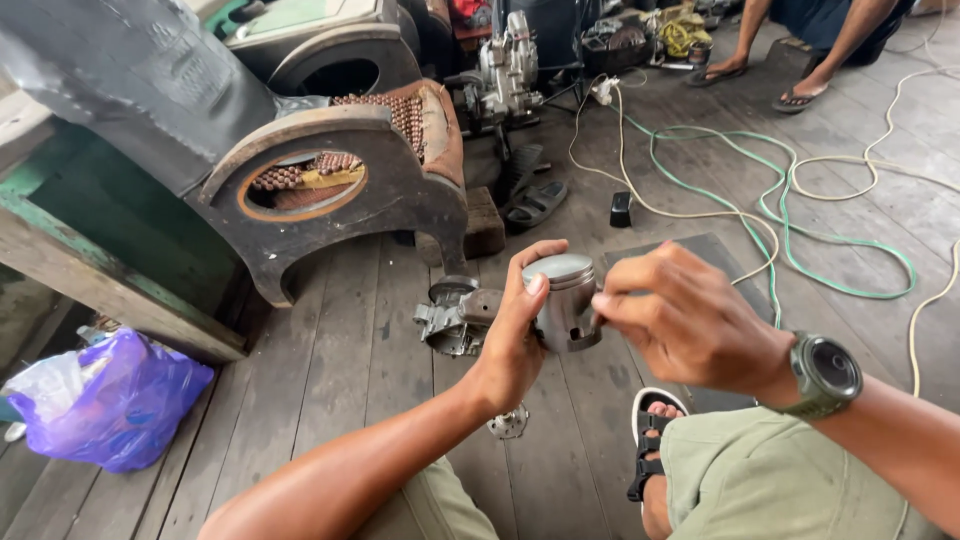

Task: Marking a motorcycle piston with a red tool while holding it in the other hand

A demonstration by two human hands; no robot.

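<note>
Left hand (515,345) clamps grey metal piston (563,300); right hand (690,320) fingertips pinch at its 3 o'clock side. Judging: fitting step, needs steady grip.

Left hand (515,335) curled in a grip, right hand (690,325) pinching beside it.
</note>
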